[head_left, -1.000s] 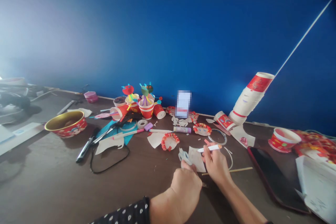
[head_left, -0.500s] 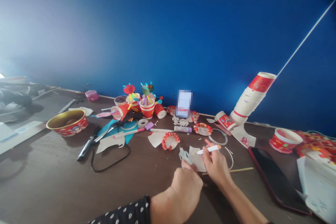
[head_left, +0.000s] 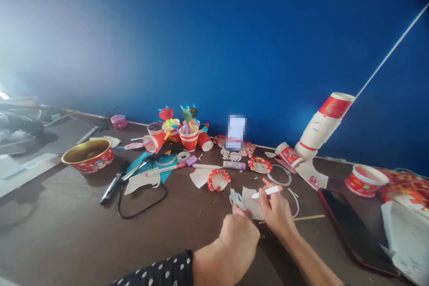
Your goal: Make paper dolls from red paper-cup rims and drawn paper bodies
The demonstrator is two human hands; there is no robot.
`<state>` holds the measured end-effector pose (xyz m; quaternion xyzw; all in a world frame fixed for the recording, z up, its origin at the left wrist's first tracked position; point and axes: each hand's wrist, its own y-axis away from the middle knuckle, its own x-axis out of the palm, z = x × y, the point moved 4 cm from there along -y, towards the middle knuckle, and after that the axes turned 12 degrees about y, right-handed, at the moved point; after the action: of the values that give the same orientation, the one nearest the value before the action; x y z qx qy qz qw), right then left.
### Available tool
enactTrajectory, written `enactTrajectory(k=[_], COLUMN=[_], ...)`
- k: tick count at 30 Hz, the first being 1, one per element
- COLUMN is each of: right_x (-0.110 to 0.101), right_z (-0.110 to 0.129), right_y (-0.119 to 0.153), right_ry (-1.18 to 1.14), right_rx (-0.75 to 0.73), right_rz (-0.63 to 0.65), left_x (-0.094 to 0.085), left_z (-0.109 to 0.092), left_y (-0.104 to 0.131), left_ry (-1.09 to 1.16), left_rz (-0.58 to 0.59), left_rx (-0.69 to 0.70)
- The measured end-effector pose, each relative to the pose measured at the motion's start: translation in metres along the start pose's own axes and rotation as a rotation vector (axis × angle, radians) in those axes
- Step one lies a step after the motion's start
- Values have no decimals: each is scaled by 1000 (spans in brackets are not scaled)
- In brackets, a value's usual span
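My right hand [head_left: 276, 210] is closed in a pinch around a white marker with an orange end [head_left: 268, 191]. Its tip points left, over a torn-edged piece of off-white paper [head_left: 252, 203]; whether it touches the paper, I cannot tell. Beside it, my left hand [head_left: 238, 234] is closed, fingers curled down at the paper's near left edge. A pale grey-blue object [head_left: 236, 198] sticks out past these fingers; its kind is unclear, and the fingertips are hidden. A thin wooden stick [head_left: 308, 218] and a clear, curved strip [head_left: 295, 201] lie right of the paper.
A red-trimmed paper ring [head_left: 219, 180], a glue stick [head_left: 233, 165] and a tape roll [head_left: 183, 157] lie beyond my hands. Decorated paper cups [head_left: 188, 138] stand farther back. Left are a gold-lined bowl [head_left: 89, 156] and a box cutter [head_left: 112, 187]; right, a dark phone [head_left: 357, 228] and leaning stacked cups [head_left: 318, 129].
The view has shifted very slightly, so everything sits a little farther right. Both hands and the marker hold nearly the same pose.
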<state>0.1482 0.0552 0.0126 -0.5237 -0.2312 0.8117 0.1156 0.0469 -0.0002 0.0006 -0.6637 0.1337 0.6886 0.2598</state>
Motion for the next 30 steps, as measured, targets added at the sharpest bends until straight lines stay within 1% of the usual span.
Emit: enactTrajectory(k=[3, 5, 12, 18, 25, 30], right_x=[-1, -1, -5, -1, 8, 5], right_z=[0, 0, -6, -10, -16, -11], right_y=[-1, -1, -2, -3, -1, -3], right_ry=[14, -20, -251, -328, -295, -205], right_rx=[-21, -11, 197, 222, 189, 209], right_rz=[-40, -37, 69, 90, 88, 111], left_x=[-2, -3, -2, 1, -1, -3], left_z=[0, 1, 0, 0, 0, 0], left_y=[0, 0, -1, -1, -1, 0], left_ry=[-2, 0, 11, 15, 3, -9], left_rz=[6, 18, -7, -9, 18, 10], left_rx=[-1, -7, -4, -22, -26, -17])
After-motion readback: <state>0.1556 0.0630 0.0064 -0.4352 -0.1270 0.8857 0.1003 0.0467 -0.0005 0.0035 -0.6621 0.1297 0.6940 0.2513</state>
